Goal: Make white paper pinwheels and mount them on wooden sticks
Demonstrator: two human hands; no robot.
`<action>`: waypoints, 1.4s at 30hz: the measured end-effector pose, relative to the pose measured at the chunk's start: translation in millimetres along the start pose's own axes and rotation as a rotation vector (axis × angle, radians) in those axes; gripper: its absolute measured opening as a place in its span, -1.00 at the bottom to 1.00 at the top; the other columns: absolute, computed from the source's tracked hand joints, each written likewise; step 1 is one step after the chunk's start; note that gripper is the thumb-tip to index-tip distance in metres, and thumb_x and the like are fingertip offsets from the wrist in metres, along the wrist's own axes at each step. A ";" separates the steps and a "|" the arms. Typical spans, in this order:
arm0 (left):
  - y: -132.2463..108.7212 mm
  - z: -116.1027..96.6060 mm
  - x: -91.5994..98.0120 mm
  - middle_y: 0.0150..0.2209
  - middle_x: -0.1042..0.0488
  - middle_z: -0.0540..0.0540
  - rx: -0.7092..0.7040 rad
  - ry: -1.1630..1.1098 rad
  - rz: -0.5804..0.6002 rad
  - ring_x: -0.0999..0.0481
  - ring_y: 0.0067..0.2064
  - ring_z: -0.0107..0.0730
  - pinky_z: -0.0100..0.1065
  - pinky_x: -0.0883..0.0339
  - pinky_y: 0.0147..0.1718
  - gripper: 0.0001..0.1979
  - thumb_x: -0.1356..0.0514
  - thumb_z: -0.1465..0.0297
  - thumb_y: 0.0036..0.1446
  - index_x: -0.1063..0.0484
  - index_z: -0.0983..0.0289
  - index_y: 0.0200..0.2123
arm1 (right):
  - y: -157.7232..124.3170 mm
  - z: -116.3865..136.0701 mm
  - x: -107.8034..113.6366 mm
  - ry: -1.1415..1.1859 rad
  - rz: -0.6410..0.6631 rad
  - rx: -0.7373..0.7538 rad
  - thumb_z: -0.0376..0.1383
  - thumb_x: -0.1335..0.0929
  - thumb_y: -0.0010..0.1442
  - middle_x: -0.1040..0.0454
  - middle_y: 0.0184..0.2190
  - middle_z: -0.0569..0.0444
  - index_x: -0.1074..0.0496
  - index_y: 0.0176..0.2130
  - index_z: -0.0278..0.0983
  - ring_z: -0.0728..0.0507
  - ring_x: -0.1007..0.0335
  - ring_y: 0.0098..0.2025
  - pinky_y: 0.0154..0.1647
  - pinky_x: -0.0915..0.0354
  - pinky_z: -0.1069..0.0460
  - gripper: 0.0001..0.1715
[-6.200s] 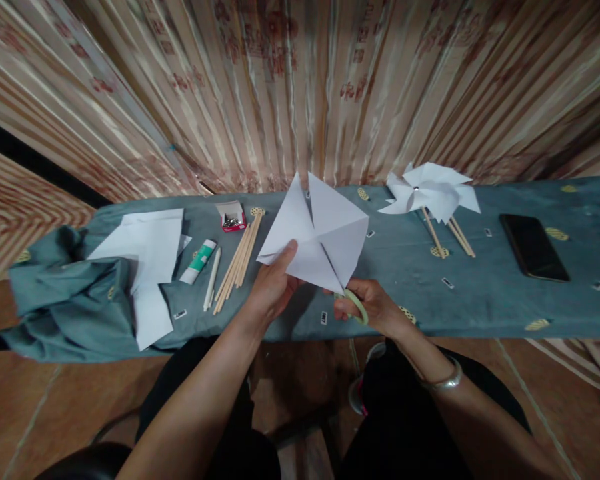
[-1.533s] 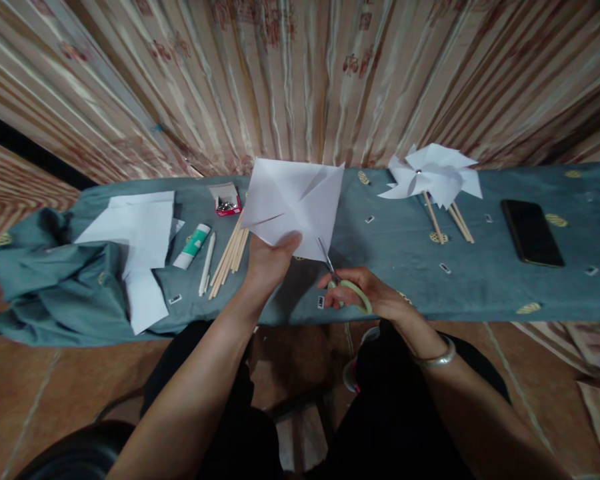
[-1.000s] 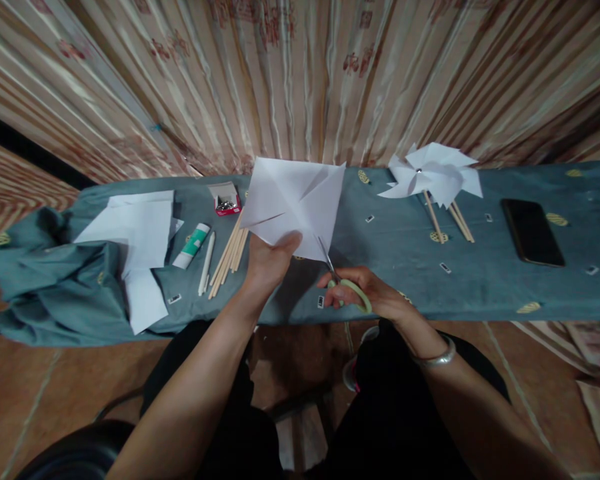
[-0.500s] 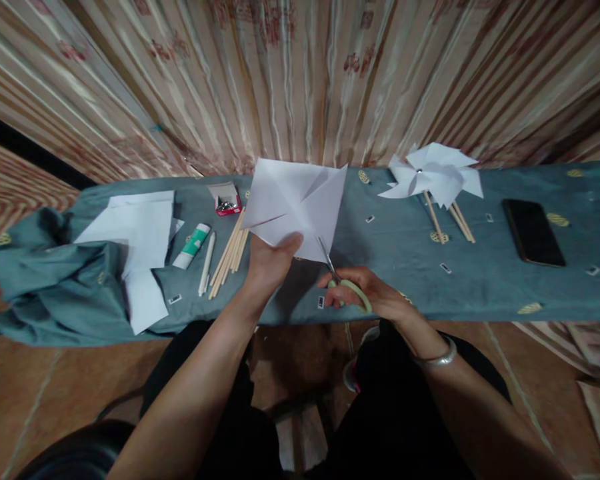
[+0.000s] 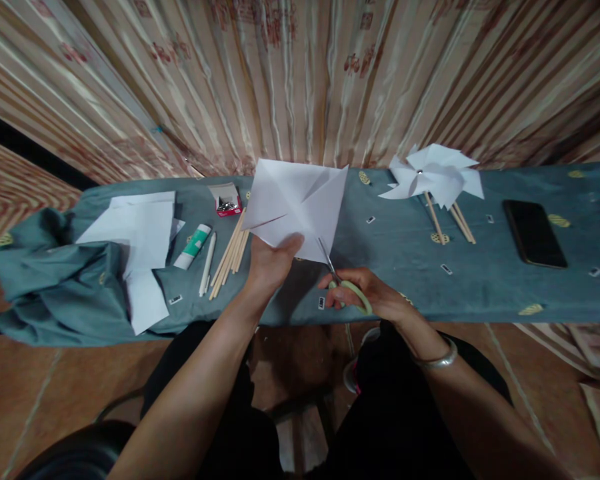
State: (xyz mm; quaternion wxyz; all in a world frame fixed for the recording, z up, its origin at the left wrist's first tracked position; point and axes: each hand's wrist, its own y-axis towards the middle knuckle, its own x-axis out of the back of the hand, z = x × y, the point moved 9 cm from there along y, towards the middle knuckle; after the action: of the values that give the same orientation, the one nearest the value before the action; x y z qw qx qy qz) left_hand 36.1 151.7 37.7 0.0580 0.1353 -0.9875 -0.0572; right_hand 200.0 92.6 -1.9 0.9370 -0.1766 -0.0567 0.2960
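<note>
My left hand (image 5: 271, 264) pinches the near edge of a white creased paper square (image 5: 295, 207), held up above the table with slits cut in from its corners. My right hand (image 5: 367, 297) grips green-handled scissors (image 5: 347, 288); their blades point up and left into the paper's lower corner. A silver bangle sits on my right wrist. Both hands hover over the near edge of the blue-grey cloth-covered table (image 5: 400, 267).
Left of the paper lie wooden sticks (image 5: 229, 255), a white pencil (image 5: 207, 264), a glue stick (image 5: 193, 245), a red box of pins (image 5: 227, 199) and loose white sheets (image 5: 140, 230). To the right lie finished white pinwheels (image 5: 433, 175) and a black phone (image 5: 534, 233). A curtain hangs behind.
Since 6.2 s ago the paper has been turned to another corner and the scissors now cut into it. Over the last second the hands have barely moved.
</note>
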 end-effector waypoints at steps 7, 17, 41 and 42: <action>2.1 -0.6 -0.3 -0.20 -0.63 0.12 -0.001 -0.029 0.008 -0.61 -0.09 -0.09 -0.14 -0.48 -0.05 -0.57 -0.34 0.45 -0.11 -0.48 0.21 -0.08 | 1.1 -3.2 2.0 0.006 -0.025 -0.001 0.16 -0.52 -0.13 -0.48 -0.52 0.12 -0.48 -0.31 -0.32 -0.01 -0.39 -0.48 -0.43 -0.32 0.09 -0.35; 3.6 0.9 3.0 -0.17 -0.62 0.12 0.004 -0.028 -0.018 -0.60 -0.07 -0.12 -0.13 -0.47 -0.01 -0.56 -0.32 0.50 -0.11 -0.45 0.19 -0.08 | 3.1 -13.6 4.3 0.059 -0.065 -0.079 0.09 -0.57 -0.22 -0.44 -0.57 0.16 -0.50 -0.29 -0.33 0.03 -0.31 -0.53 -0.49 -0.29 0.11 -0.34; -3.0 9.6 -2.1 -0.21 -0.63 0.15 0.036 -0.033 0.037 -0.61 -0.13 -0.09 -0.10 -0.49 -0.07 -0.56 -0.35 0.38 -0.12 -0.46 0.24 -0.09 | 4.7 -10.1 4.7 0.056 -0.079 -0.041 0.08 -0.56 -0.19 -0.44 -0.58 0.16 -0.49 -0.32 -0.32 0.04 -0.27 -0.55 -0.52 -0.24 0.11 -0.38; -3.1 10.2 -2.1 -0.21 -0.63 0.15 0.040 -0.040 0.032 -0.62 -0.14 -0.09 -0.09 -0.49 -0.07 -0.55 -0.35 0.38 -0.13 -0.46 0.24 -0.09 | 4.6 -9.8 4.8 0.056 -0.081 -0.040 0.09 -0.56 -0.19 -0.44 -0.58 0.16 -0.49 -0.32 -0.32 0.04 -0.27 -0.55 -0.51 -0.24 0.11 -0.38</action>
State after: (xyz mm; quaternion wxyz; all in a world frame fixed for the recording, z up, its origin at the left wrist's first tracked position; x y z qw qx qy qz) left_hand 37.6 150.3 27.1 0.0363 0.1192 -0.9914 -0.0390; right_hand 203.5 96.0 -12.7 0.9457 -0.2011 -0.0436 0.2517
